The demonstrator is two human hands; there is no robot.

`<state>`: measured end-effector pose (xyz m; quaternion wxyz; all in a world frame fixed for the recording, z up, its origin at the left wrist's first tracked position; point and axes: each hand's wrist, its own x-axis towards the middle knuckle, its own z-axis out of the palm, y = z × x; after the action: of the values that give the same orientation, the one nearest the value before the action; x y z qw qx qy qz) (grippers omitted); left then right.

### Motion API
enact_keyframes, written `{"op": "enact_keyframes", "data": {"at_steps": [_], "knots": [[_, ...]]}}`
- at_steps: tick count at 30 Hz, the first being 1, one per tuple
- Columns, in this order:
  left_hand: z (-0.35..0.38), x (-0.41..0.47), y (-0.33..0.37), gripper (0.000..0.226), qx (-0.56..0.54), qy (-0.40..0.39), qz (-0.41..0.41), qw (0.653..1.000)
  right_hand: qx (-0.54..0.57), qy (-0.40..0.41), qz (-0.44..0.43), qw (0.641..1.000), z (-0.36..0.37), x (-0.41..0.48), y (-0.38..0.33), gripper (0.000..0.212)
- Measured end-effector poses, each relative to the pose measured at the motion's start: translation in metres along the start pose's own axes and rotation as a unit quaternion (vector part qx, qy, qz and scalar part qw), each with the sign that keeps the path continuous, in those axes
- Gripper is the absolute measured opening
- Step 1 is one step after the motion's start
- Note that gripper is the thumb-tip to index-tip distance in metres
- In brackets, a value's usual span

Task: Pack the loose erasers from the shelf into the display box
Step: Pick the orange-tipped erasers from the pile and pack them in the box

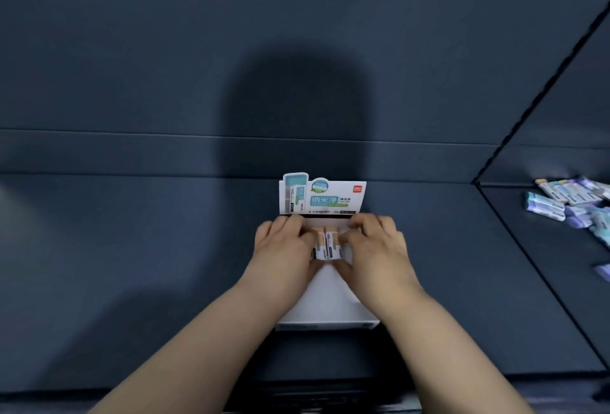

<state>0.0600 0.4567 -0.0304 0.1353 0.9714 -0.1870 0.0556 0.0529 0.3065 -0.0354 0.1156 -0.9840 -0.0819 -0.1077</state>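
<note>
Hands meet over the display box (325, 301): the left hand (284, 245) and right hand (376, 242) each pinch a sleeved eraser, fingers closed round them. The two erasers (326, 242) stand side by side, touching, long axes running from the box's open front toward its printed back card (325, 195). Loose erasers (571, 202) lie well to the box's right, so the right hand looks the nearer one for the next pick.
</note>
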Motion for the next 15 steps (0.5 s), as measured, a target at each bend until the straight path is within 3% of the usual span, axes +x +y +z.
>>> {"op": "enact_keyframes", "data": {"at_steps": [12, 15], "knots": [[-0.009, 0.001, 0.003, 0.041, 0.023, -0.048, -0.014, 0.998, -0.019, -0.036, -0.034, 0.999, -0.014, 0.0, -0.004, 0.033], [-0.019, 0.003, 0.005, 0.046, 0.013, -0.065, -0.018, 0.998, 0.009, 0.042, -0.011, 0.999, -0.019, 0.0, -0.002, 0.024]]}}
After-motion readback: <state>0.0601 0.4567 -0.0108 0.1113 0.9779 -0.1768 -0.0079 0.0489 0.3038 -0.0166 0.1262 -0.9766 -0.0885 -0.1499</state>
